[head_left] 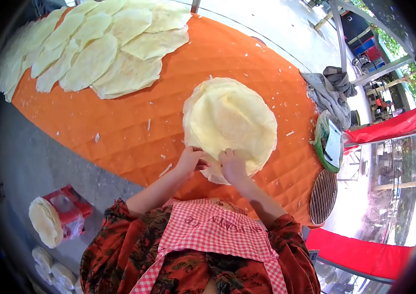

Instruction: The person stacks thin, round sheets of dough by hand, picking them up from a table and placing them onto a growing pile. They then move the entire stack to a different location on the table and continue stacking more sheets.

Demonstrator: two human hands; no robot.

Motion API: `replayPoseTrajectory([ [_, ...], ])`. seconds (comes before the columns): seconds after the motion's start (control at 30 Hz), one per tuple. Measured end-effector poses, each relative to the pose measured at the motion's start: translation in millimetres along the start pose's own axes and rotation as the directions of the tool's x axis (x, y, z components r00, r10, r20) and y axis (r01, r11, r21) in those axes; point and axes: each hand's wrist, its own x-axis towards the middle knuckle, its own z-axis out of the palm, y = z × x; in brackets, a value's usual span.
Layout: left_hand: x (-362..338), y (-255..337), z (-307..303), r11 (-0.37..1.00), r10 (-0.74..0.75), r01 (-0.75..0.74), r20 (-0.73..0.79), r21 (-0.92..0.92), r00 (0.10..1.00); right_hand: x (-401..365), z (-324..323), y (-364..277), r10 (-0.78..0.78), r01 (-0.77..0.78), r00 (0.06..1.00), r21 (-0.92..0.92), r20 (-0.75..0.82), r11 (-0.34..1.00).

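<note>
A stack of thin, round, pale-yellow flatbreads (230, 115) lies on the orange cloth. The top flatbread has a raised, wrinkled surface. At the stack's near left edge is my left hand (190, 161), its fingers bent and a little apart, with nothing visible between them. My right hand (233, 165) rests over the near edge of the stack, its fingers closed on the top flatbread. The fingertips of both hands are partly hidden against the bread.
Overlapping flatbreads (105, 51) cover the far left of the orange cloth (134, 132). At the right edge are a grey cloth (333, 93), a green bag (321, 142) and a ridged round mat (323, 196). More flatbreads (45, 221) stand by a red stool (73, 206) on the left.
</note>
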Motion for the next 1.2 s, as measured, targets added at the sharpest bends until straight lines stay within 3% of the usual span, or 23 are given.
replayPoseTrajectory([
  [0.07,6.4,-3.3,-2.7,1.000,0.008,-0.007,0.015,-0.029,1.000,-2.6,-10.4,-15.5,0.053,-0.053,0.998,0.025,-0.014,0.998],
  [0.17,3.0,-2.2,-8.6,0.988,0.062,-0.033,0.190,-0.150,0.980,-4.7,-14.6,-19.0,0.049,-0.024,0.992,0.204,-0.119,0.979],
  [0.27,-13.0,6.3,3.2,0.991,0.081,-0.055,0.219,-0.122,0.972,-5.2,4.1,-15.9,0.195,-0.180,0.979,0.194,-0.059,0.964],
  [0.33,-6.9,-14.9,1.0,0.921,0.346,-0.351,0.060,0.170,0.936,-3.0,25.9,-3.7,0.273,-0.264,0.962,0.221,-0.011,0.939],
  [0.37,1.1,-26.7,-0.9,0.825,0.486,-0.463,0.013,0.324,0.874,-1.3,33.6,4.6,0.310,-0.303,0.951,0.232,0.010,0.924],
  [0.47,39.4,-53.8,-22.6,0.564,0.750,-0.448,-0.203,0.694,0.630,15.9,18.8,40.3,0.250,-0.268,0.964,0.339,0.095,0.902],
  [0.6,44.0,-49.8,-18.4,0.791,0.473,-0.343,-0.152,0.507,0.868,36.8,-13.7,62.8,0.253,-0.349,0.933,0.462,0.257,0.816],
  [0.67,48.3,-43.7,-15.0,0.876,0.326,-0.262,-0.097,0.406,0.940,53.8,-19.7,111.5,0.234,-0.357,0.921,0.440,0.310,0.824],
  [0.73,46.4,-45.8,-20.9,0.916,0.270,-0.221,-0.107,0.335,0.957,90.3,-51.2,209.4,0.265,-0.383,0.920,0.517,0.288,0.766],
  [0.77,43.9,-48.1,-24.0,0.933,0.237,-0.195,-0.110,0.303,0.965,97.9,-98.2,233.3,0.316,-0.368,0.924,0.720,0.215,0.588],
  [0.8,40.6,-48.3,-23.5,0.940,0.237,-0.195,-0.124,0.280,0.964,113.9,-146.0,268.1,0.299,-0.313,0.949,0.400,0.097,0.862],
  [0.83,36.1,-47.3,-21.3,0.946,0.235,-0.194,-0.135,0.258,0.963,123.6,-189.6,262.0,0.326,-0.263,0.941,0.411,-0.090,0.873],
  [0.87,32.1,-46.4,-19.4,0.952,0.231,-0.193,-0.144,0.236,0.962,129.7,-227.4,271.5,0.237,-0.204,0.963,0.229,-0.126,0.952],
  [0.97,28.0,-45.1,-14.3,0.963,0.222,-0.194,-0.145,0.188,0.964,124.8,-289.8,213.7,0.263,-0.222,0.960,0.312,-0.097,0.924],
  [1.03,23.0,-41.5,-10.0,0.968,0.238,-0.223,-0.136,0.119,0.962,105.9,-282.7,153.7,0.184,-0.197,0.972,-0.082,-0.147,0.977],
  [1.07,21.3,-39.9,-7.0,0.968,0.247,-0.238,-0.134,0.080,0.960,91.4,-256.8,133.6,0.263,-0.268,0.947,-0.003,-0.185,0.964],
  [1.1,20.9,-38.1,-4.9,0.966,0.250,-0.241,-0.115,0.089,0.961,80.9,-220.0,131.7,0.134,-0.149,0.981,-0.106,-0.137,0.983],
  [1.13,20.5,-36.0,-4.1,0.965,0.253,-0.244,-0.098,0.101,0.962,66.0,-197.7,91.3,0.130,-0.150,0.981,-0.134,-0.143,0.980],
  [1.2,19.1,-31.7,-0.8,0.957,0.270,-0.259,-0.078,0.134,0.960,40.5,-91.9,78.4,0.117,-0.121,0.971,-0.009,-0.207,0.993],
])
